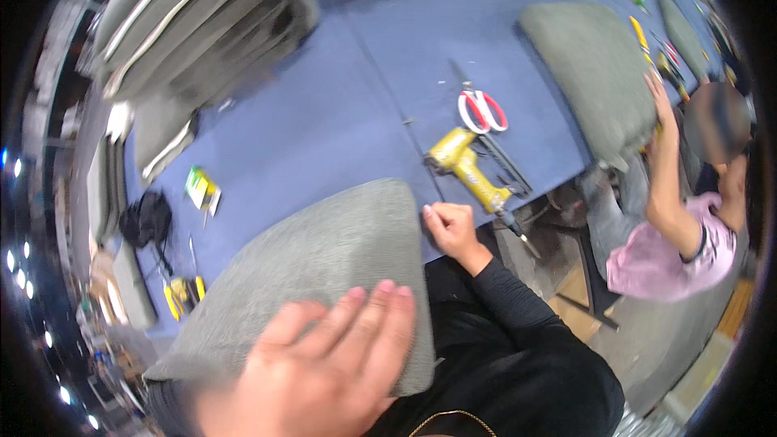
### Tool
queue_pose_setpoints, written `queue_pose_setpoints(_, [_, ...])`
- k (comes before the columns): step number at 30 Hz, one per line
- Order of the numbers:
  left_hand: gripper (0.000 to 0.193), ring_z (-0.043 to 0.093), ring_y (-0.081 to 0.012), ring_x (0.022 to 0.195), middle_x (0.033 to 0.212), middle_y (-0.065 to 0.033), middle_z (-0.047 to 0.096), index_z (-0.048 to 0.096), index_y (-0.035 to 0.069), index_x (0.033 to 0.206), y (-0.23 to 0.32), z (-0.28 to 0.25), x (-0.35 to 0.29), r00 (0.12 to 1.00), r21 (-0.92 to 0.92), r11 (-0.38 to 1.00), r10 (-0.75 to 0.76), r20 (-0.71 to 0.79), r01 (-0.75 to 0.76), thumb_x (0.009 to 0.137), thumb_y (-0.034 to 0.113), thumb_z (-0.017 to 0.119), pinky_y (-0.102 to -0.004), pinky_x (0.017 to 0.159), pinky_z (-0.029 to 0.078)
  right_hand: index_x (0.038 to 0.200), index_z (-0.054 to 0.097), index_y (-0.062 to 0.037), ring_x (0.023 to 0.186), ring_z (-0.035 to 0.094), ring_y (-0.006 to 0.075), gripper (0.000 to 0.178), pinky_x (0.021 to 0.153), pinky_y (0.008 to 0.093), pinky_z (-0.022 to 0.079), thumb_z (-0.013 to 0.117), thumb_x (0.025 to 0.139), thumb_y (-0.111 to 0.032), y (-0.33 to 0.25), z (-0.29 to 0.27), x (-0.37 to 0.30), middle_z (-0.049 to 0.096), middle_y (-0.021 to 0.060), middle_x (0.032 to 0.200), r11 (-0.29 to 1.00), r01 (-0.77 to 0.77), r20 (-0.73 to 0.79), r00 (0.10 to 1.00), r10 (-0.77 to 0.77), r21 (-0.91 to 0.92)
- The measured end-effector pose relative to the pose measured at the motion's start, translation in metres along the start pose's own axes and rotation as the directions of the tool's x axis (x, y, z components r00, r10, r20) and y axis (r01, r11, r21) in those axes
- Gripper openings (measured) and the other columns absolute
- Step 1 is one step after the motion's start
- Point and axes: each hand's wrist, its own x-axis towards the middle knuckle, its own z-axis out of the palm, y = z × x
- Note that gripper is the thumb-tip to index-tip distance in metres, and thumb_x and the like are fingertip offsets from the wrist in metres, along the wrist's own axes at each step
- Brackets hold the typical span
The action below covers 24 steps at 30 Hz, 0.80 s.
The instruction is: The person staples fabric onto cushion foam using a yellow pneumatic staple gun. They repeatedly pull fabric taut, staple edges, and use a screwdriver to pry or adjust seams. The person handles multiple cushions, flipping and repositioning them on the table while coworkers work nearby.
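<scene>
A grey-green fabric cushion (324, 235) lies at the near edge of the blue table, in front of me. My left hand (324, 360) rests on its top with the fingers stretched out. Close to the cushion's right edge, my right hand (455, 231) is closed, the thumb side toward the fabric; whatever its fingers may hold is hidden. Just beyond that fist lies a yellow air staple gun (469, 168). Black narrow strips (503, 163) sit beside the gun, and scissors (481, 109) with red and white handles lie past it.
Grey cushion pieces (218, 32) are stacked at the far left. A yellow-green packet (202, 190), a black cloth-like bundle (147, 218) and a yellow-black tool (184, 295) lie on the left. At right, a person in pink (672, 251) touches another cushion (595, 73).
</scene>
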Motion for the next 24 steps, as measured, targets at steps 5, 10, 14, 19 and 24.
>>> queue_pose_setpoints(5, [0.040, 0.081, -0.0239, 0.107, 0.121, -0.0148, 0.082, 0.075, 0.000, 0.127, 0.026, 0.013, -0.025, 0.999, 0.126, 0.991, -0.031, -0.011, 0.032, 0.099, 0.022, 0.057, -0.0303, 0.091, 0.054, 0.069, 0.056, -0.0019, 0.053, 0.048, 0.0119, 0.043, 0.052, 0.0356, 0.033, 0.069, 0.107, -0.017, 0.000, 0.012, 0.017, 0.049, 0.0088, 0.058, 0.982, -0.186, -0.034, 0.982, 0.185, -0.019])
queue_pose_setpoints(10, [0.039, 0.078, -0.0311, 0.107, 0.119, -0.0183, 0.080, 0.075, -0.002, 0.127, 0.032, 0.024, -0.045, 0.997, 0.118, 0.992, -0.034, -0.066, 0.042, 0.092, 0.015, 0.071, -0.0423, 0.100, 0.056, 0.074, 0.058, -0.0103, 0.058, 0.043, 0.0048, 0.043, 0.054, 0.0251, 0.029, 0.061, 0.114, -0.025, -0.038, 0.028, 0.070, 0.051, -0.0058, 0.066, 0.860, -0.207, -0.078, 0.959, 0.273, 0.466])
queue_pose_setpoints(14, [0.028, 0.077, -0.0336, 0.094, 0.105, -0.0156, 0.080, 0.081, 0.001, 0.107, 0.010, 0.014, -0.034, 0.997, -0.044, 0.999, -0.023, -0.078, 0.019, 0.092, 0.021, 0.068, -0.0431, 0.089, 0.057, 0.090, 0.066, -0.0062, 0.073, 0.059, 0.0088, 0.031, 0.062, 0.0259, 0.044, 0.060, 0.114, -0.024, -0.021, 0.032, 0.093, 0.065, 0.0009, 0.082, 0.904, -0.174, 0.074, 0.985, 0.157, 0.391])
queue_pose_setpoints(19, [0.023, 0.077, -0.0344, 0.089, 0.090, -0.0149, 0.079, 0.086, 0.008, 0.094, -0.064, -0.007, -0.004, 0.977, -0.121, 0.980, 0.138, -0.162, -0.159, 0.085, 0.027, 0.077, -0.0465, 0.080, 0.061, 0.082, 0.060, -0.0092, 0.065, 0.051, 0.0078, 0.036, 0.056, 0.0260, 0.037, 0.061, 0.112, -0.028, -0.097, 0.109, 0.028, 0.061, -0.0008, 0.077, 0.683, -0.225, -0.059, 0.929, 0.366, 0.695])
queue_pose_setpoints(24, [0.051, 0.077, -0.0337, 0.110, 0.121, -0.0116, 0.082, 0.086, 0.012, 0.120, -0.084, -0.019, 0.070, 0.991, -0.064, 0.991, 0.118, 0.065, -0.114, 0.083, 0.047, 0.086, -0.0465, 0.094, 0.060, 0.089, 0.065, -0.0075, 0.072, 0.059, 0.0138, 0.029, 0.064, 0.0303, 0.045, 0.065, 0.109, -0.029, -0.042, 0.104, -0.070, 0.066, 0.0030, 0.086, 0.876, -0.429, 0.095, 0.903, 0.418, 0.221])
